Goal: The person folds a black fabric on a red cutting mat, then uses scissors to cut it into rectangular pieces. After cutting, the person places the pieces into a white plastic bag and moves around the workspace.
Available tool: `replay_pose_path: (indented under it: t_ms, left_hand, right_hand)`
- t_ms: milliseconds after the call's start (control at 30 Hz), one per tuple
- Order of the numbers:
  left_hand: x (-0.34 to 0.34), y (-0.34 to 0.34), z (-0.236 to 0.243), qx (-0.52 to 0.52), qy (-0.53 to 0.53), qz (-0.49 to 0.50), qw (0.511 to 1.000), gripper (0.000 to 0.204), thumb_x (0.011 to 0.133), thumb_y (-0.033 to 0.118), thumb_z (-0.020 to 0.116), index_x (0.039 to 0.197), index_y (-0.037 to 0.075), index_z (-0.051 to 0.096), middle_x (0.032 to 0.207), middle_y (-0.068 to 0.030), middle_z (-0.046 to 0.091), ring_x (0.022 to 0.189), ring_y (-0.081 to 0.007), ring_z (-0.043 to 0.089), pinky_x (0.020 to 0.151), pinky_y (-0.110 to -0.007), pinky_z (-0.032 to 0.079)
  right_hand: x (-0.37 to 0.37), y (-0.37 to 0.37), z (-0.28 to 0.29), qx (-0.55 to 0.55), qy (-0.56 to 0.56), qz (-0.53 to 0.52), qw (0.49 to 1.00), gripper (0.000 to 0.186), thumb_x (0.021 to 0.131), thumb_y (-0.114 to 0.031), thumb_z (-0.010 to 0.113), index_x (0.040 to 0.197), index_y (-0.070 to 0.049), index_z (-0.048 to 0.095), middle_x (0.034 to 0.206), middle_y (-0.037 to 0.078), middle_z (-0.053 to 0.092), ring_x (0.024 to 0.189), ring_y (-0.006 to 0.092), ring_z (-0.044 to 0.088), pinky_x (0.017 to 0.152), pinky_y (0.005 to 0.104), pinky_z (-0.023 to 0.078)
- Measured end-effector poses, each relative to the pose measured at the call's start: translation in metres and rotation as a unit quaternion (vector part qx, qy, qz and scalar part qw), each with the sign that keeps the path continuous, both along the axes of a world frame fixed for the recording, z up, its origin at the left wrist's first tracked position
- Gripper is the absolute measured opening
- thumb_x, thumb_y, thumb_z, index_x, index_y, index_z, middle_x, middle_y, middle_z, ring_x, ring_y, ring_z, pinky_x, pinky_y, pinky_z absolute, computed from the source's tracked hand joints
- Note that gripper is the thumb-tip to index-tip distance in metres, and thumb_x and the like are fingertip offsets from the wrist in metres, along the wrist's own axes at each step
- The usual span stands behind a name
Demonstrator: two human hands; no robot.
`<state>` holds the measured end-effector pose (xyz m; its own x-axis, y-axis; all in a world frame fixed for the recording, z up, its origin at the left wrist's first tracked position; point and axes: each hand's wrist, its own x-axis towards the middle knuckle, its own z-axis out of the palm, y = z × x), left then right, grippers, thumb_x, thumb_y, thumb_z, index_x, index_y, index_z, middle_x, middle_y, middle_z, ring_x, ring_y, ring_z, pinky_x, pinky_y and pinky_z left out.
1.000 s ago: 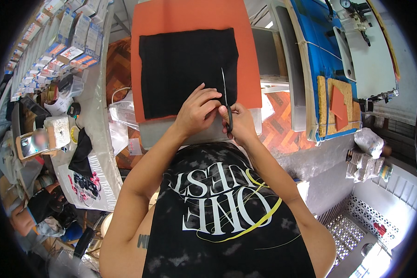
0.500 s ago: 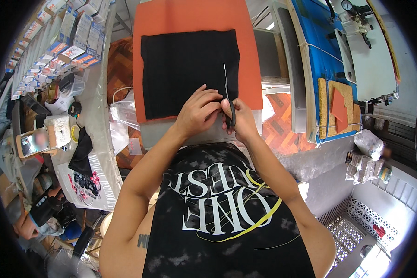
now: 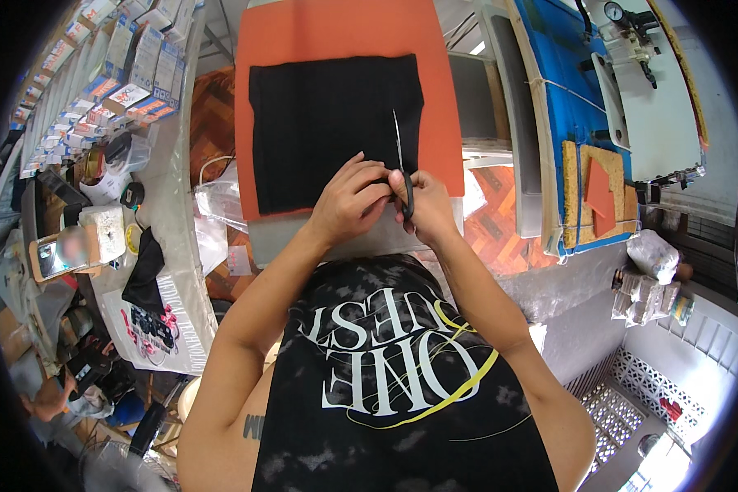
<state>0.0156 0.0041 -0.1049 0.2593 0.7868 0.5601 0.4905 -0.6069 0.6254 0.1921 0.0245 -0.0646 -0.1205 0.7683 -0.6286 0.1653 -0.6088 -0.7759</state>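
Parquet floor (image 3: 500,213) is seen on both sides below the fingers. Counter (image 3: 170,197) is set well left of the fingers, loaded with stacked boxes (image 3: 152,70) at the far end. Blue panel (image 3: 566,98) is stood well right of the fingers; a yellowish slab (image 3: 614,156) is tied to it with string.

Orange board (image 3: 344,29) is laid under and ahead of the fingers, and its far part is left uncovered. Grey board (image 3: 280,234) is exposed past its near edge, toward the body.

Black cloth (image 3: 328,123) is spread flat on the orange board, mostly ahead of both hands' fingers and left of the right ones; its near edge is partly hidden by the left hand (image 3: 348,197). Left fingers are bent and bunched, brought up just beside the right ones; whether cloth is pinched there cannot be told, as the tips are partly hidden.

Right hand (image 3: 430,209) is placed at the cloth's near right corner, fingers closed around the scissors' handle.

Orange scrap (image 3: 600,197) is rested against the slab, well right of the fingers.

Scissors (image 3: 409,199) are pointed away from the body, thin blades extended ahead of the right fingers over the cloth's right part. Whether fabric is caught between the blades cannot be made out.
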Motion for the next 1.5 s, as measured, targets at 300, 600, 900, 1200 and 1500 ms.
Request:
replay_pose_path:
  t_ms: [300, 600, 900, 1200, 1500]
  left_hand:
    - [-0.002, 0.000, 0.000, 0.001, -0.005, -0.007, 1.000, 0.020, 0.075, 0.003, 0.076, 0.093, 0.007, 0.067, 0.111, -0.0105, 0.066, 0.109, -0.0311, 0.066, 0.104, -0.053, 0.049]
    - [-0.004, 0.001, 0.000, 0.002, -0.002, -0.008, 1.000, 0.019, 0.075, 0.003, 0.076, 0.091, 0.007, 0.067, 0.112, -0.0107, 0.067, 0.109, -0.0310, 0.066, 0.103, -0.053, 0.050]
    - [-0.006, 0.003, 0.005, 0.002, -0.004, -0.013, 1.000, 0.020, 0.074, 0.003, 0.077, 0.091, 0.007, 0.067, 0.112, -0.0103, 0.067, 0.108, -0.0312, 0.066, 0.103, -0.053, 0.050]
    - [-0.006, 0.004, 0.005, -0.007, -0.016, -0.003, 1.000, 0.020, 0.075, 0.002, 0.077, 0.091, 0.007, 0.066, 0.113, -0.0106, 0.067, 0.109, -0.0314, 0.066, 0.104, -0.054, 0.049]
    - [-0.006, 0.004, 0.007, -0.012, -0.020, -0.005, 1.000, 0.022, 0.075, -0.001, 0.077, 0.092, 0.006, 0.065, 0.114, -0.0117, 0.067, 0.110, -0.0327, 0.066, 0.104, -0.056, 0.048]
  right_hand:
    - [-0.004, 0.008, -0.003, 0.012, 0.015, -0.015, 1.000, 0.051, 0.090, -0.052, 0.074, 0.087, -0.005, 0.054, 0.063, 0.004, 0.057, 0.044, 0.0125, 0.056, 0.033, 0.0242, 0.035]
    - [-0.006, 0.017, 0.002, 0.015, 0.014, -0.010, 1.000, 0.053, 0.089, -0.055, 0.074, 0.086, -0.005, 0.053, 0.061, 0.003, 0.055, 0.045, 0.0128, 0.056, 0.034, 0.0240, 0.036]
    - [-0.006, 0.026, -0.004, 0.010, 0.034, -0.024, 0.999, 0.056, 0.086, -0.054, 0.077, 0.090, -0.003, 0.054, 0.063, 0.004, 0.057, 0.045, 0.0118, 0.056, 0.034, 0.0238, 0.035]
    - [-0.001, 0.025, -0.003, 0.016, 0.025, -0.011, 0.999, 0.057, 0.085, -0.055, 0.078, 0.089, -0.004, 0.054, 0.064, 0.003, 0.057, 0.045, 0.0117, 0.056, 0.035, 0.0242, 0.036]
    - [-0.002, 0.041, -0.002, -0.001, 0.004, 0.010, 1.000, 0.056, 0.086, -0.056, 0.076, 0.089, -0.005, 0.052, 0.063, 0.003, 0.057, 0.046, 0.0119, 0.056, 0.036, 0.0243, 0.036]
